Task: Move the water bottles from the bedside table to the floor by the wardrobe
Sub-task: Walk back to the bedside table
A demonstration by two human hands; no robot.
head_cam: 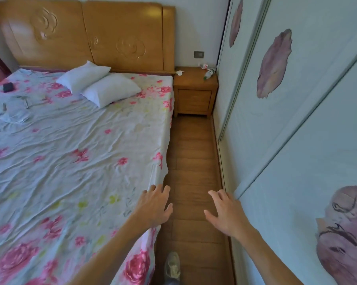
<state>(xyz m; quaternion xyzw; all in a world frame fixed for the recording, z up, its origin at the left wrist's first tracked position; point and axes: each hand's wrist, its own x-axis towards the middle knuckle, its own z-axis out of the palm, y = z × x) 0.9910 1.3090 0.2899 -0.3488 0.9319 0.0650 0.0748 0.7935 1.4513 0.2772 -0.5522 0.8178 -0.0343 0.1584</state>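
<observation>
The left hand (pixel 155 205) and right hand (pixel 224 214) hung empty, fingers loosely spread, the left over the bed (pixel 70 151) edge, the right beside the wardrobe (pixel 276 120). Far ahead of them, bottles (pixel 209 73) lay on the table (pixel 191 78).

Bed (pixel 70 151) left, wardrobe (pixel 296 120) right, floor strip (pixel 194 161) between — bedside table (pixel 194 99) at its far end, bottle (pixel 209 73) on top.

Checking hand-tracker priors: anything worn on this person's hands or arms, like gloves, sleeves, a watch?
Nothing visible. The left hand and right hand are ungloved, with no rings I can make out; neither wrist shows a watch or band. Both forearms are uncovered to the frame edge, so no sleeve shows.
</observation>
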